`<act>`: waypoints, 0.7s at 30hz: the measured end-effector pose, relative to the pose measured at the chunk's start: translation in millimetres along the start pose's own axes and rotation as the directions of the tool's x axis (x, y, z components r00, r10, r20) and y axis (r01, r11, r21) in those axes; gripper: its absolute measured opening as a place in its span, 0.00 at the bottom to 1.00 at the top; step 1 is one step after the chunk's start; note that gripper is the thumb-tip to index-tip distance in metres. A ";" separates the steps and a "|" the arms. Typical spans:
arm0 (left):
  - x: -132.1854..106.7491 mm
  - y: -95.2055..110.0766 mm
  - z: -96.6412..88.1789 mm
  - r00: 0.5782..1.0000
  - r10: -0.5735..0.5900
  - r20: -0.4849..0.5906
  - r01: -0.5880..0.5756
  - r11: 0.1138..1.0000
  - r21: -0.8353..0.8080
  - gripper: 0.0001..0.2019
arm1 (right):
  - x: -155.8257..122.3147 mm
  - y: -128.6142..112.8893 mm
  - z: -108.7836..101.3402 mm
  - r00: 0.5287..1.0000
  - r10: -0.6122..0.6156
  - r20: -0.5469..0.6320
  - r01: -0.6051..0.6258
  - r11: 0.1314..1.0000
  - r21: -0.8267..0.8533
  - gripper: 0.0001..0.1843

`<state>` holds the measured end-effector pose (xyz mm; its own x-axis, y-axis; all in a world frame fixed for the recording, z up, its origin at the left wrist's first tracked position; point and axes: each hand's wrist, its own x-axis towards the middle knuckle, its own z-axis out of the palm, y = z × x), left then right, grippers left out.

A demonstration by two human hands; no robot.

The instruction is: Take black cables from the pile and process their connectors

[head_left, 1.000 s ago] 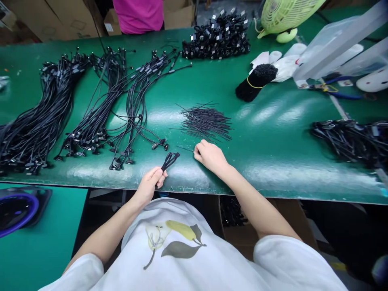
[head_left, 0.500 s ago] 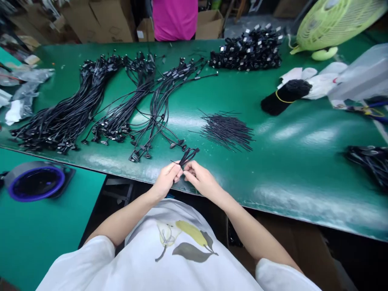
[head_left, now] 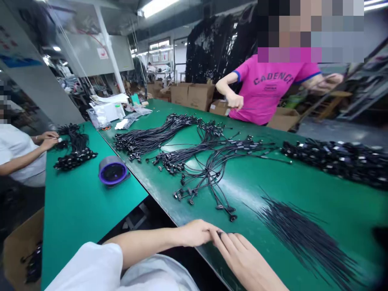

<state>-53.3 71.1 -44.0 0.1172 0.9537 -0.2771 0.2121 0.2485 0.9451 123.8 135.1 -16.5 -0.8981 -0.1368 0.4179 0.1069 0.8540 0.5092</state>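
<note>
**Fingertips meet on a small black cord end at the bench edge**

At the bottom of the view, the left hand [head_left: 195, 233] and right hand [head_left: 245, 260] meet just inside the edge of a green-topped workbench [head_left: 333, 194]. Their fingers are drawn in around a small black cord end [head_left: 220, 233], with the right hand's fingers [head_left: 239, 246] angled toward the left hand's fingertips. Which hand actually grips it is too small to tell.

The piece looks light, thin and supple, likely to slip or bend, so a fingertip pinch near its end would probably control it best.

A fan of thin black wires [head_left: 303, 238] lies just to the right, their fine straight strands spread across the smooth bench top. Farther along, long bundles of black cables with small connectors [head_left: 206, 169] sprawl in loose, glossy tangles, and a dense heap of black cables [head_left: 333, 159] lies beyond them.

To the left, a person in white [head_left: 21, 155] has both hands at black cable bundles [head_left: 74, 147] on a second green bench [head_left: 75, 226], near a tape roll [head_left: 112, 170]. Across the bench, a person in a pink T-shirt [head_left: 263, 91] stands before cardboard boxes [head_left: 189, 95].
</note>
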 end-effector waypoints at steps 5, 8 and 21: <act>-6.3 -9.6 -4.9 0.992 -0.084 0.098 0.102 0.975 -0.198 0.11 | 12.6 -1.6 -6.4 0.981 -0.105 0.164 0.103 0.994 0.022 0.17; -5.8 -16.9 -5.9 0.992 -0.089 0.087 0.104 0.979 -0.177 0.11 | 19.0 -5.3 -7.0 0.970 -0.102 0.221 0.098 0.995 0.032 0.14; -4.7 1.2 -7.2 0.959 -0.190 0.208 0.237 0.943 -0.233 0.14 | 31.2 7.3 -27.8 0.915 -0.283 0.287 0.253 0.958 0.138 0.09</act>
<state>-60.5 68.2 -40.3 0.2744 0.8324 -0.4815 0.0022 0.5002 0.8659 108.4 123.0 21.2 -0.9746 -0.2228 0.0229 -0.1834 0.8526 0.4894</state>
